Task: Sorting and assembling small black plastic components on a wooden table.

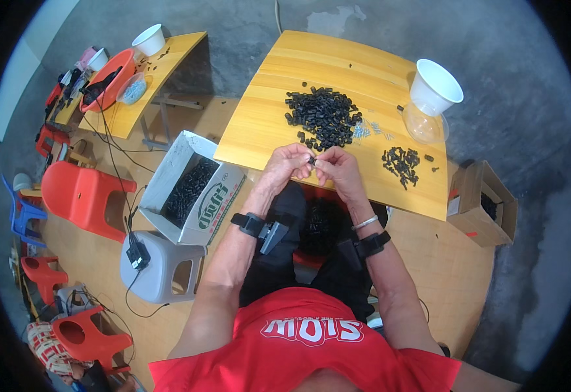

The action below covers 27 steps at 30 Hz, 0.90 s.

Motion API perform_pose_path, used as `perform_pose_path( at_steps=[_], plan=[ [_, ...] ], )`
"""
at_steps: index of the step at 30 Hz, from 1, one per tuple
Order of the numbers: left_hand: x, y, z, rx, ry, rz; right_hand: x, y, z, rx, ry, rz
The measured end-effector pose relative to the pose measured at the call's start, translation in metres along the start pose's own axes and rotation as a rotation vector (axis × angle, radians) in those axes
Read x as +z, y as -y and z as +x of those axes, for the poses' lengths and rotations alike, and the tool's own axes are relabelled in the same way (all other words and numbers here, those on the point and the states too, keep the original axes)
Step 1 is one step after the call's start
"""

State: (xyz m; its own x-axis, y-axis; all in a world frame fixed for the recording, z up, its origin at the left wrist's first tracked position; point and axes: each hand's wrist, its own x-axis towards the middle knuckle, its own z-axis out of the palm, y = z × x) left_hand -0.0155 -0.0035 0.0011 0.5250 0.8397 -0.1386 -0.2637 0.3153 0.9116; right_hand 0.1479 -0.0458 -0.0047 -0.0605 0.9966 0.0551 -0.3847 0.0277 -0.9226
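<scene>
Both hands meet at the near edge of the yellow wooden table. My left hand (289, 162) pinches a small black plastic part (311, 161), and the fingertips of my right hand (339, 171) close on the same part from the other side. Just beyond them lies a heap of short black cylindrical plastic pieces (324, 116). Beside that heap, to the right, are scattered small silvery screws (364, 129). Farther right sits a smaller pile of black plastic pieces (400, 166). The exact shape of the held part is too small to make out.
A white tub (436, 86) and a clear plastic bowl (424, 124) stand at the table's right. An open carton of black parts (190, 189) is on the left, near a grey stool (158, 271) with cables. Another carton (483, 202) stands at the right. A red chair (79, 199) is farther left.
</scene>
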Motion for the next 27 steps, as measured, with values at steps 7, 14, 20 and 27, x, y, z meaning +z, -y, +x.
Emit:
perform_pose_path(
  at_steps=[7, 14, 20, 27],
  plan=[
    [0.001, 0.000, 0.001, -0.015, -0.010, 0.053, 0.004, 0.001, 0.001, -0.041, -0.045, -0.050],
    [0.010, 0.006, -0.012, -0.042, 0.064, 0.189, -0.033, 0.022, -0.006, 0.019, -0.079, -0.201],
    [0.036, 0.013, -0.027, -0.049, 0.123, 0.401, -0.049, 0.022, -0.005, 0.068, -0.404, -0.426],
    [0.017, 0.014, 0.009, 0.216, -0.228, 0.580, -0.055, 0.014, 0.005, -0.333, -0.508, -0.990]
  ],
)
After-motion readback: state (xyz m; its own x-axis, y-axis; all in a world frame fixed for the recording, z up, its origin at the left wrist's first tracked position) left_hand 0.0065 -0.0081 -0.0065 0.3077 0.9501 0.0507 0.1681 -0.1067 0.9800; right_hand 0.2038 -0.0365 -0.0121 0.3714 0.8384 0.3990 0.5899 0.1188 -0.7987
